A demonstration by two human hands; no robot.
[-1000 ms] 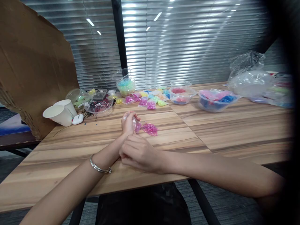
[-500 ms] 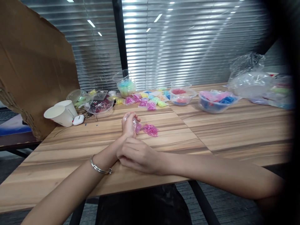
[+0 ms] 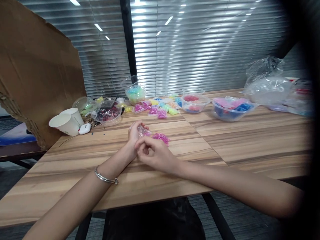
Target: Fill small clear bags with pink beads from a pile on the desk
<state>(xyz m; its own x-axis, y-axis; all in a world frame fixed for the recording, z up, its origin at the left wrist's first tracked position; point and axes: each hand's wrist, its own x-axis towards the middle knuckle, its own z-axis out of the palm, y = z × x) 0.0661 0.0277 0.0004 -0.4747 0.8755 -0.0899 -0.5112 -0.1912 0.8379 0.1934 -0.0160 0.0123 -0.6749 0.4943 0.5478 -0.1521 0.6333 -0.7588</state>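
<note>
My left hand (image 3: 136,133) rests on its side on the table, its fingers curled round a small clear plastic bag (image 3: 144,131). Right of that bag lies a loose pile of pink-purple beads (image 3: 161,138), partly covered by my right hand. Close to my left wrist, my right hand (image 3: 153,152) is closed, with thumb and index finger pinched together. Whatever is between those fingertips, if anything, is too small to make out. A silver bangle (image 3: 106,178) circles my left forearm.
Several small bags of coloured beads (image 3: 162,113) lie toward the back. Clear tubs (image 3: 195,106) stand among them, and a blue-filled tub (image 3: 227,115) sits at right. Paper cups (image 3: 63,124), a white case (image 3: 85,128) and a cardboard panel (image 3: 42,66) are at left. A plastic bag (image 3: 268,88) lies far right.
My right hand has moved up and to the right, nearer the bead pile, and its thumb and index finger now form a pinch. My left hand still holds the bag.
</note>
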